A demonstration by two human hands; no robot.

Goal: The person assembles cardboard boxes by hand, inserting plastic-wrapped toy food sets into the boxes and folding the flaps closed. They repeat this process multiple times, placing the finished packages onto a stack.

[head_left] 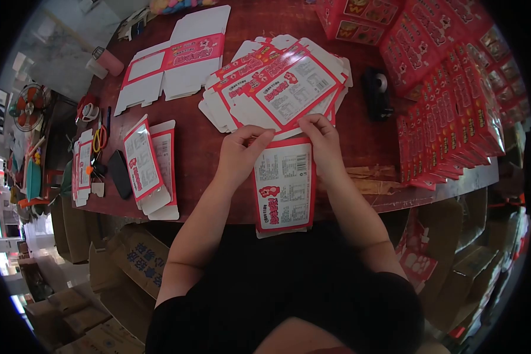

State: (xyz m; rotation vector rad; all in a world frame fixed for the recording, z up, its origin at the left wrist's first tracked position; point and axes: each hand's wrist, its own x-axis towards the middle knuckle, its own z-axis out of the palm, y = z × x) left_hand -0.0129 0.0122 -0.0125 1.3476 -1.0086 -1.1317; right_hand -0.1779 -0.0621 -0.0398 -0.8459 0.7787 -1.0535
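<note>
A red-and-white printed carton (284,187), seemingly folded flat, lies at the table's front edge, its lower end overhanging toward my body. My left hand (242,150) has its fingers closed in a pinch at the carton's upper left corner. At the upper right corner my right hand (324,141) pinches too, thumb and forefinger together. Just beyond both hands is a loose pile of flat cartons (295,88) with the same print. The fingertips partly cover the carton's far edge, so the exact grip is hard to see.
On the left lie more flat cartons (141,162), a black phone (120,174), scissors (100,138) and an opened-out carton (194,53). A black tape dispenser (376,93) stands right of the pile. Rows of filled-looking red boxes (448,118) crowd the right side. Cardboard boxes (130,253) sit below the table.
</note>
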